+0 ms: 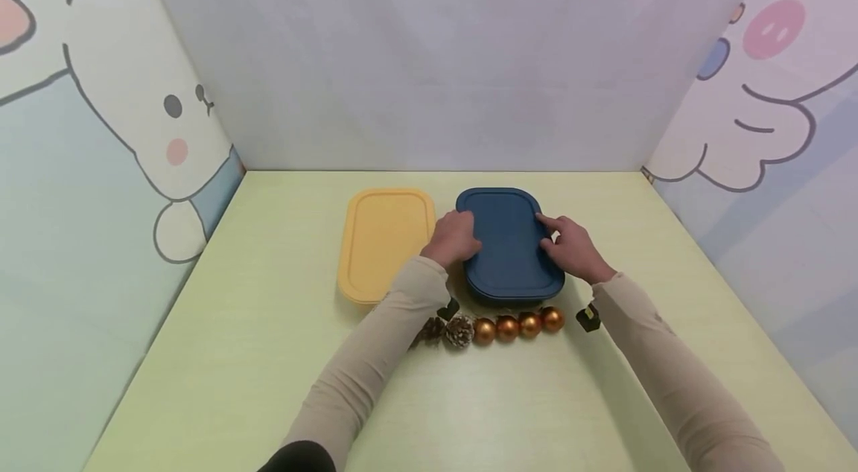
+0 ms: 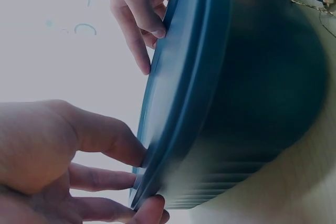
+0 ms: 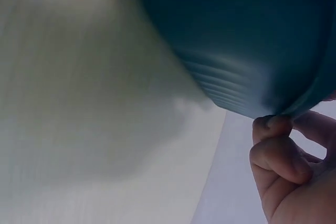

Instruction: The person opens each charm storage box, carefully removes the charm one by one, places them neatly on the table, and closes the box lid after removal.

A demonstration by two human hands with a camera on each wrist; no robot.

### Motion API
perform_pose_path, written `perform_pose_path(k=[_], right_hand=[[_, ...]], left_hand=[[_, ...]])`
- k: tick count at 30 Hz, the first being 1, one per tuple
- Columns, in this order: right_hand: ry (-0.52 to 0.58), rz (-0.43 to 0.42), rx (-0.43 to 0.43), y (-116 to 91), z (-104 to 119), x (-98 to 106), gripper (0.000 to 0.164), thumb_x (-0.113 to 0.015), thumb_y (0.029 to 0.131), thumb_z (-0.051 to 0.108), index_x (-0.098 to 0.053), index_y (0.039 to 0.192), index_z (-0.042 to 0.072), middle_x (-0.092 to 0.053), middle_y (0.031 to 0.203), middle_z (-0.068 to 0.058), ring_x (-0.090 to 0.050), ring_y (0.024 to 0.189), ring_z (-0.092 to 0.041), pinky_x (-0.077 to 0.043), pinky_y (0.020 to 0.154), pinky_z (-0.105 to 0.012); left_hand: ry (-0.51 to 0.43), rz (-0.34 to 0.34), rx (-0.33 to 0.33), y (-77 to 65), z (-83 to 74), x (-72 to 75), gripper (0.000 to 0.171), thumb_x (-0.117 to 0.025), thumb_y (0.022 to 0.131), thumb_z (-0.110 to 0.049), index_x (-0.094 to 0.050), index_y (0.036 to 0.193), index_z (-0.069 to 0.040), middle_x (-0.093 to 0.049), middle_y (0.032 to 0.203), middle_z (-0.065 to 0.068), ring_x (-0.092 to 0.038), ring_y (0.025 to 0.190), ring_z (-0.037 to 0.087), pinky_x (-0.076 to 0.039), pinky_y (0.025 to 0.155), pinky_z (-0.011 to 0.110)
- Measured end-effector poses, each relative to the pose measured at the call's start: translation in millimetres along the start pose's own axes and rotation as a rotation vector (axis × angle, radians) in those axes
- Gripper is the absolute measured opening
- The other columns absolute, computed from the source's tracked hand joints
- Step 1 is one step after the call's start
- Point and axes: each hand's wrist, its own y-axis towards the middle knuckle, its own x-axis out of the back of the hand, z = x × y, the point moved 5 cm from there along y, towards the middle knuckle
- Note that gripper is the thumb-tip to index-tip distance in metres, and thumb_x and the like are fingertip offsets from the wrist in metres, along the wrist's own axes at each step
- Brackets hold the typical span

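Observation:
A dark blue lidded box [image 1: 506, 301] stands on the table, its flat blue lid [image 1: 508, 241] covering the top. My left hand [image 1: 454, 237] pinches the lid's left edge; in the left wrist view its thumb and fingers [image 2: 118, 142] lie on both sides of the rim. At the opposite edge, my right hand [image 1: 573, 249] grips the lid, with fingers [image 3: 281, 156] curled under the rim in the right wrist view. The lid looks seated on the box, whose inside is hidden.
A yellow lidded box [image 1: 385, 241] stands left of the blue one, partly behind the left forearm. In front lies a row of several copper-coloured balls [image 1: 507, 328] and pinecones [image 1: 459, 331]. Cartoon-printed panels [image 1: 121, 122] and a plain back wall [image 1: 436, 48] surround the pale table [image 1: 268, 293].

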Motion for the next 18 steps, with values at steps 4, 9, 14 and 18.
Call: perform_pose_path(k=[4,9,14,18], right_hand=[[-0.013,0.002,0.019,-1,1,-1,0.056,-0.049,0.095,0.006,-0.043,0.150,-0.003,-0.055,0.102,-0.024,-0.044,0.065,-0.020,-0.037,0.062,-0.029],[-0.020,0.064,0.023,1,-1,4,0.056,-0.050,0.097,0.008,-0.041,0.150,-0.004,-0.060,0.113,-0.029,-0.050,0.065,-0.022,-0.042,0.061,-0.031],[-0.075,0.133,0.014,-3,3,10,0.057,-0.056,0.101,0.017,-0.039,0.150,-0.006,-0.053,0.130,-0.039,-0.062,0.099,-0.044,-0.054,0.080,-0.050],[-0.105,0.102,0.017,-10,16,18,0.061,-0.057,0.102,0.026,-0.038,0.151,-0.005,-0.047,0.136,-0.040,-0.064,0.103,-0.044,-0.055,0.086,-0.056]], left_hand=[[-0.002,0.004,-0.009,1.8,-0.5,-0.3,0.012,-0.060,0.098,-0.016,-0.062,0.092,-0.006,-0.049,0.079,0.005,-0.049,0.075,0.020,-0.042,0.063,0.030],[0.022,0.012,-0.025,2.9,-2.9,-2.7,0.009,-0.058,0.099,-0.014,-0.063,0.101,-0.007,-0.049,0.079,0.004,-0.048,0.073,0.020,-0.041,0.063,0.030],[0.097,0.047,-0.076,-7.3,-7.8,1.2,0.010,-0.060,0.097,-0.011,-0.065,0.104,-0.007,-0.056,0.083,0.006,-0.048,0.072,0.018,-0.039,0.060,0.028],[0.139,0.026,-0.146,-26.7,-10.1,18.8,0.028,-0.062,0.096,-0.009,-0.066,0.124,-0.008,-0.071,0.102,0.009,-0.059,0.072,0.016,-0.041,0.057,0.025]])
